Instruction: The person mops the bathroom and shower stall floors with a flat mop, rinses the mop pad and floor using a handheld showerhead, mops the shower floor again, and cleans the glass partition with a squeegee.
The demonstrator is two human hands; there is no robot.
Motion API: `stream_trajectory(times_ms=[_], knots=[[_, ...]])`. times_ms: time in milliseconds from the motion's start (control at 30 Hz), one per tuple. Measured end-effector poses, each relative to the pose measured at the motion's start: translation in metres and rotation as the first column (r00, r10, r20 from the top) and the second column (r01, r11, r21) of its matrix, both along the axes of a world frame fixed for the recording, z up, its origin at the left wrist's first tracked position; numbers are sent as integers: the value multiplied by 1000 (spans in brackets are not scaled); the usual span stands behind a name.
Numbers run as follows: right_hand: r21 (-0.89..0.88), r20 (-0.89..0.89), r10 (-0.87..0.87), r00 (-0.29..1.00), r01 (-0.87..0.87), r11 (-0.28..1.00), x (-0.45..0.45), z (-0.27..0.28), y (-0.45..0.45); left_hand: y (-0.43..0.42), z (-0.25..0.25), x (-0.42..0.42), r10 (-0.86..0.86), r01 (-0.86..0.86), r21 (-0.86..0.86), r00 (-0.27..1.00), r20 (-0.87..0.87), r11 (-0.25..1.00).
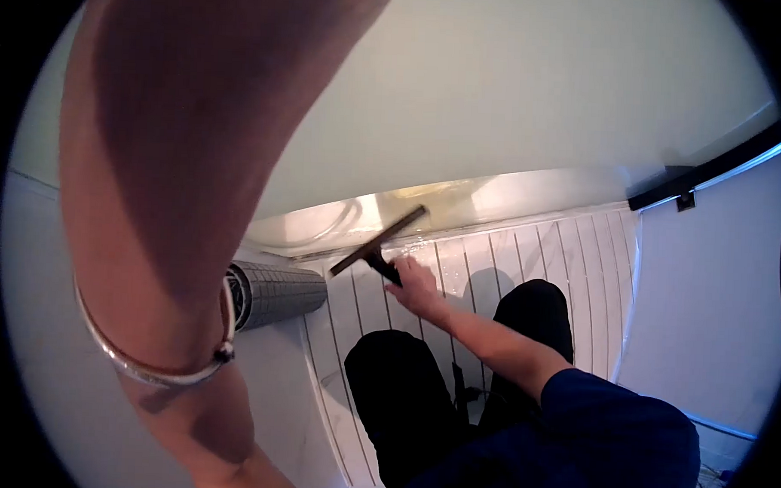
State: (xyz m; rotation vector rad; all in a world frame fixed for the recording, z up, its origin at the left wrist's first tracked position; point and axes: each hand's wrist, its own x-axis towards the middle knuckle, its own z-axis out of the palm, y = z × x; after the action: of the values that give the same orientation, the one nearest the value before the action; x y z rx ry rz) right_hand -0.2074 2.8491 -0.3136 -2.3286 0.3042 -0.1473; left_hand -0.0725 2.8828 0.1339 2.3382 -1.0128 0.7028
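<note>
My right hand (pixel 417 288) is closed around the black handle of a squeegee (pixel 378 242). Its long, straight blade slants up to the right, close to where the grooved white floor (pixel 527 262) meets the pale wall (pixel 534 85). Water droplets glisten on the floor beside the blade. My left arm (pixel 179 151) fills the left side, very near the camera, with a silvery bangle (pixel 158 375) around it. The left hand lies outside the picture, so its fingers cannot be seen.
A rolled grey mat with a grid pattern (pixel 285 295) lies left of the squeegee, partly behind my left arm. My dark-clothed knees (pixel 399 373) are bent over the floor. At the right, a black rail (pixel 711 165) runs along the wall beside a pale panel (pixel 707 281).
</note>
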Motion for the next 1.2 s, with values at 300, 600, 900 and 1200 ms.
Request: stream_trajectory(times_ms=[300, 600, 900, 1200], knots=[[-119, 55, 292, 955, -284, 951, 106, -10, 59, 0, 0, -4, -3, 4, 9, 1000, -4, 1000], [-260, -299, 235, 925, -315, 913, 30, -2, -141, -7, -2, -6, 33, -32, 20, 999, -22, 999], [-71, -351, -528, 773, 540, 839, -204, -39, -368, -45, 6, -53, 91, -89, -28, 990, 106, 996], [602, -435, -293, 851, 517, 608, -175, -71, -267, -40, 21, -52, 177, -178, 3, 982, 60, 984]])
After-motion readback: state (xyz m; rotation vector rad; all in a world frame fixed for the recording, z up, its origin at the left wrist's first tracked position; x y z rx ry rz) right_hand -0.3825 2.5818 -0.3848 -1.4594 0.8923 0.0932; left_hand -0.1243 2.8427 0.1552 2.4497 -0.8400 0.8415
